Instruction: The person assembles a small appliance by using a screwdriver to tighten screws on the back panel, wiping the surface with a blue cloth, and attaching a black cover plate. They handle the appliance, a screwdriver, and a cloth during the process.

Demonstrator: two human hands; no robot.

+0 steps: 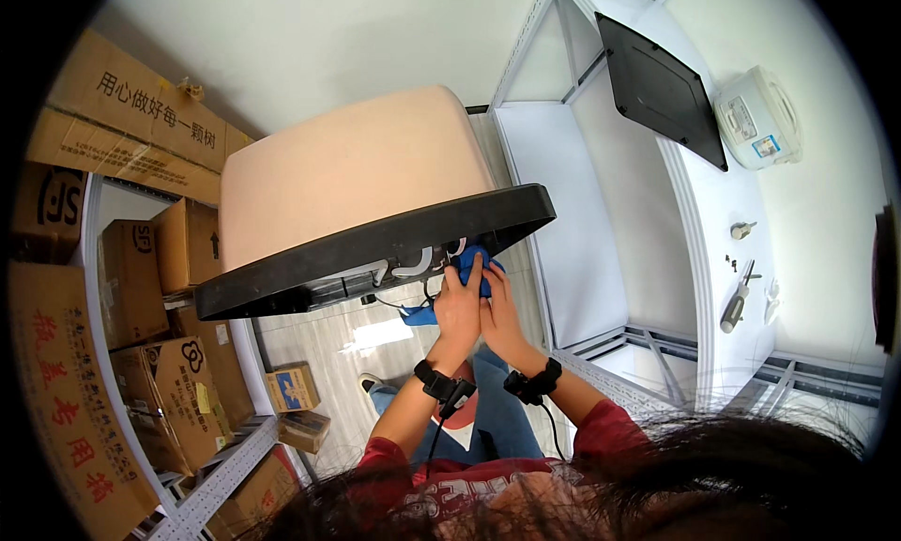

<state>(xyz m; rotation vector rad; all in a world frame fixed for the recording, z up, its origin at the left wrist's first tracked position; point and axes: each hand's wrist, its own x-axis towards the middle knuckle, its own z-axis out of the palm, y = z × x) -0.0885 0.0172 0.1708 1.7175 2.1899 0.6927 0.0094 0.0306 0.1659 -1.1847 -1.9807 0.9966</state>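
Observation:
A large pink tub-shaped appliance [352, 170] stands tipped in front of me, its black base rim [413, 227] turned toward me. White hoses [413, 264] and dark inner parts show within the open underside. At the right part of that underside, a blue cloth [483, 276] is bunched under my fingers. My left hand [457, 304] and my right hand [499, 308] are close together, fingers curled on the cloth. One loose end of the cloth hangs to the left. What lies behind the cloth is hidden.
On the white shelf at right lie a black panel [662, 89], a white lidded appliance [760, 119], a screwdriver [737, 306], small dark screws [730, 263] and a small grey part [742, 229]. Cardboard boxes [169, 400] fill the left rack. Smaller boxes [293, 388] sit on the floor.

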